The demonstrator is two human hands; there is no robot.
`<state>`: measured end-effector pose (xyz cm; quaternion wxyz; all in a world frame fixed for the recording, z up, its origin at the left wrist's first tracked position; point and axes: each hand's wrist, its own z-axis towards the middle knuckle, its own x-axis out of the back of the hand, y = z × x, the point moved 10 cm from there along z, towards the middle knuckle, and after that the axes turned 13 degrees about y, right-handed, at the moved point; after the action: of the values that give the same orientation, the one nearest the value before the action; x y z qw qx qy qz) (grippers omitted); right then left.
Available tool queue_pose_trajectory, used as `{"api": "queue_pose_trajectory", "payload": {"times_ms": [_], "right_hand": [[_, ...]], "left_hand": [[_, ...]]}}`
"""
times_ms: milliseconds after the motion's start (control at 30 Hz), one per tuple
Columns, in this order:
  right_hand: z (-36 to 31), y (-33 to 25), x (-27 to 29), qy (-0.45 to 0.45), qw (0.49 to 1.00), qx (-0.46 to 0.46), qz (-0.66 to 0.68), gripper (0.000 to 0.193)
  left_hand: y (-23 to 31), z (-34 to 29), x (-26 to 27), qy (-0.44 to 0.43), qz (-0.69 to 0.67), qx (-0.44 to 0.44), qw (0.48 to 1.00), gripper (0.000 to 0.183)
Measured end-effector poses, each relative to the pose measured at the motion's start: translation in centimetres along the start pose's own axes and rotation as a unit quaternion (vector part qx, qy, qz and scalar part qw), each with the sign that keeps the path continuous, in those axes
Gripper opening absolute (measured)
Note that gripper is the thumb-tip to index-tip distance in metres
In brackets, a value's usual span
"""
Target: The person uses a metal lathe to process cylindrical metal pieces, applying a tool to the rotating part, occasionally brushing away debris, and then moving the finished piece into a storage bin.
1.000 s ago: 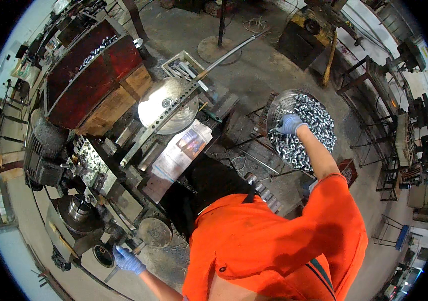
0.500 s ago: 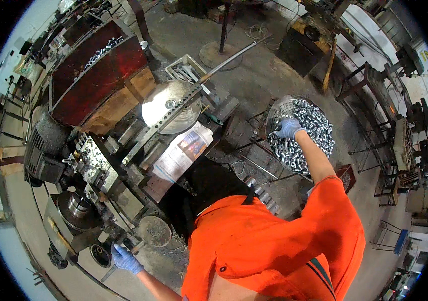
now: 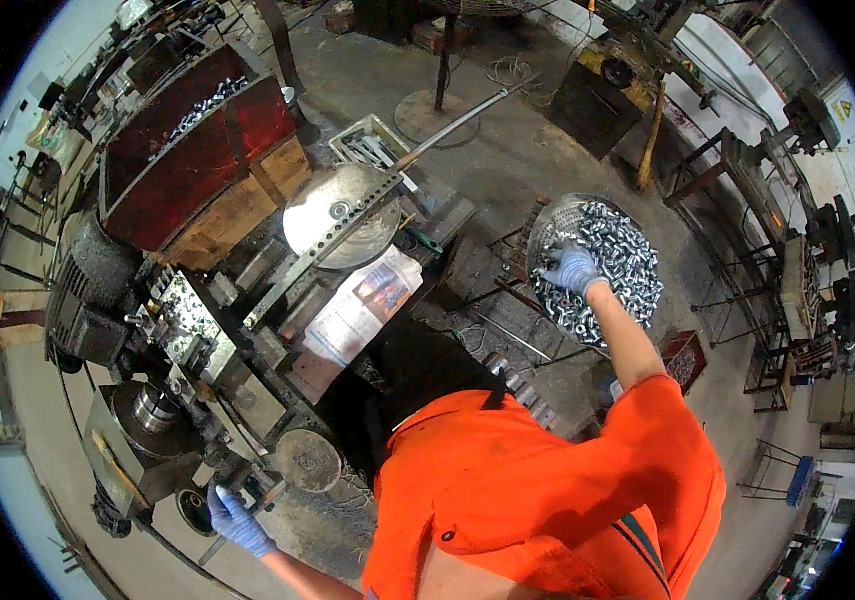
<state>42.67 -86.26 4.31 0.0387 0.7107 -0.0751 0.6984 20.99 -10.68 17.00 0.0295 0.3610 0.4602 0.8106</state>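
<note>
My right hand (image 3: pixel 576 271), in a blue-grey glove, is at the left part of a round metal basket (image 3: pixel 559 222) heaped with small shiny metal sleeves (image 3: pixel 619 262). Its fingers are curled together among the parts; what they hold is hidden. At the lower left my left hand (image 3: pixel 239 524), gloved alike, has its fingers stretched out beside a black handwheel (image 3: pixel 194 511) of a lathe-like machine. Nothing shows in that hand. The machine's round metal chuck (image 3: pixel 154 408) lies above it, farther from me.
A red bin (image 3: pixel 197 165) with more metal parts stands at the far left. Before me are a shiny disc (image 3: pixel 317 215), a perforated bar (image 3: pixel 332 240) and a printed sheet (image 3: pixel 362 308). A fan stand's round base (image 3: pixel 437 115) and a broom (image 3: pixel 653 140) are farther off.
My left hand has shifted slightly left, toward the handwheel. My right hand remains at the basket, a little lower and turned, with its fingers pointing left.
</note>
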Motion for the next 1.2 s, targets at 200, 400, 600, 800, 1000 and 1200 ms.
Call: {"api": "queue_pose_trajectory", "payload": {"times_ms": [200, 400, 600, 800, 1000, 1200], "right_hand": [[-0.5, -0.4, 0.3, 0.055, 0.998, 0.021, 0.015, 0.057], [0.3, -2.1, -0.2, -0.038, 0.997, 0.047, 0.038, 0.053], [1.8, -0.3, -3.4, -0.106, 0.994, 0.012, 0.020, 0.053], [2.3, 0.3, -4.1, -0.096, 0.995, 0.011, -0.002, 0.049], [1.9, -0.2, -1.3, -0.035, 0.998, -0.006, 0.050, 0.048], [0.1, -7.7, 6.5, 0.181, 0.966, 0.080, 0.167, 0.046]], "left_hand": [[5.5, 0.8, -0.5, -0.002, -0.004, -0.074, 0.997, 0.031], [5.2, 0.3, -1.1, -0.026, -0.008, -0.075, 0.997, 0.030], [2.7, 0.0, -0.3, -0.020, 0.014, -0.014, 1.000, 0.030], [4.2, 0.0, -0.1, 0.002, 0.027, -0.043, 0.999, 0.031], [5.7, 0.3, 0.0, 0.004, 0.040, -0.074, 0.996, 0.031], [9.6, -0.5, 0.0, -0.002, -0.053, -0.020, 0.998, 0.031]]}}
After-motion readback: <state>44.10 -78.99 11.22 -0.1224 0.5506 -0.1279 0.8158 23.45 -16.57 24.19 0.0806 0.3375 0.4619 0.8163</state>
